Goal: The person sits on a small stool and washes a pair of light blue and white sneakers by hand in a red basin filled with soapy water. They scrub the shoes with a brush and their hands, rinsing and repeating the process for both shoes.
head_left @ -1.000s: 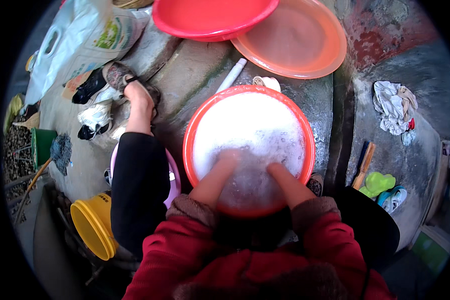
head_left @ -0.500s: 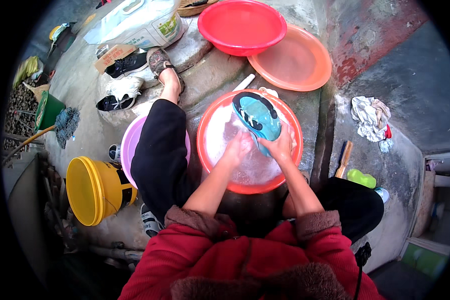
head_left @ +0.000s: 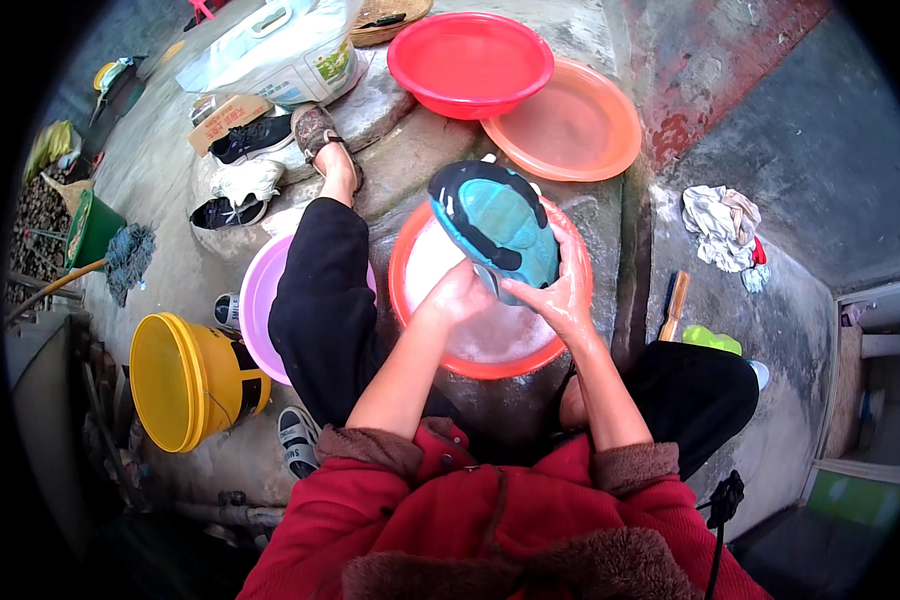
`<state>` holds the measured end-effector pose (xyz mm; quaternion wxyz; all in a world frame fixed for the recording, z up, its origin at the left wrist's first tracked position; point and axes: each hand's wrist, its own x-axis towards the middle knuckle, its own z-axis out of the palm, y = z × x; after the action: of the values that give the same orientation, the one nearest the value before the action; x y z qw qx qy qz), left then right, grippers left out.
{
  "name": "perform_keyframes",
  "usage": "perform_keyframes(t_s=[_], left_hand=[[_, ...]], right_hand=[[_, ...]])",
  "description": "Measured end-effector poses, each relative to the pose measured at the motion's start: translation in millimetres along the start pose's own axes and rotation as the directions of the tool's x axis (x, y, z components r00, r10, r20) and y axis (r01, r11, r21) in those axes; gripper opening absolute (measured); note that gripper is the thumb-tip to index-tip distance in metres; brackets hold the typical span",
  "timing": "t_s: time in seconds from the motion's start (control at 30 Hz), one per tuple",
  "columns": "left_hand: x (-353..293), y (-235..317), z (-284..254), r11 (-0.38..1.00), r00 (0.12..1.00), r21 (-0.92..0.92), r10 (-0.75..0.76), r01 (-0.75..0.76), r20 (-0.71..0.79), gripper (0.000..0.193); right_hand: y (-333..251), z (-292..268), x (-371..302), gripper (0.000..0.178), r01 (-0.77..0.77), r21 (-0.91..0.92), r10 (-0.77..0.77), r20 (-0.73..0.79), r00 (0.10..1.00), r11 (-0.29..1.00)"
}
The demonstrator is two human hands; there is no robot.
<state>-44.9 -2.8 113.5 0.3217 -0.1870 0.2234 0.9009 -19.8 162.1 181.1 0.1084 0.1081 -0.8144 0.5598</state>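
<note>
Fingers [head_left: 532, 297] on shoe [head_left: 505, 222], basin [head_left: 510, 370] beneath

Blocked on the left by the black trouser leg [head_left: 322, 290] and the purple basin [head_left: 254, 300]; blocked ahead, beyond the tub [head_left: 500, 369], by the red basin [head_left: 470, 65] and orange basin [head_left: 618, 135]. Open between the forearms [head_left: 402, 370], down to the near suds [head_left: 498, 340], covered farther out by the shoe [head_left: 500, 218]. Passable rightward, over floor [head_left: 610, 290] between tub and brush [head_left: 677, 298].
</note>
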Motion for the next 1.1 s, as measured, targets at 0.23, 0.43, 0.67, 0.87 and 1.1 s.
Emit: perform_keyframes(t_s=[0.23, 0.43, 0.67, 0.87, 1.1], left_hand=[[6.2, -4.9, -7.7, 0.983, 0.971, -0.097, 0.172, -0.157, 0.165, 0.036], [3.1, -11.9, 8.9, 0.934, 0.926, 0.006, 0.352, -0.356, 0.134, 0.047], [5.1, -20.3, 3.5, 0.924, 0.931, 0.137, 0.337, -0.356, 0.141, 0.052], [-8.4, -11.6, 30.4, 0.982, 0.974, 0.006, 0.185, -0.188, 0.133, 0.041], [-11.0, -17.9, 28.1, 0.987, 0.988, 0.093, 0.126, -0.135, 0.092, 0.042]], right_hand=[[34.9, -7.2, -8.7, 0.095, -0.254, 0.395, 0.231, 0.106, 0.967, 0.883], [64.7, -9.2, -13.8, 0.082, -0.411, 0.831, 0.596, 0.124, 0.793, 0.375], [71.6, -12.5, -10.2, 0.092, -0.367, 0.877, 0.685, 0.062, 0.726, 0.309], [68.4, -19.3, -7.9, 0.086, -0.242, 0.92, 0.601, 0.009, 0.8, 0.309], [63.8, -10.6, -10.1, 0.097, -0.199, 0.919, 0.498, 0.004, 0.867, 0.339]])
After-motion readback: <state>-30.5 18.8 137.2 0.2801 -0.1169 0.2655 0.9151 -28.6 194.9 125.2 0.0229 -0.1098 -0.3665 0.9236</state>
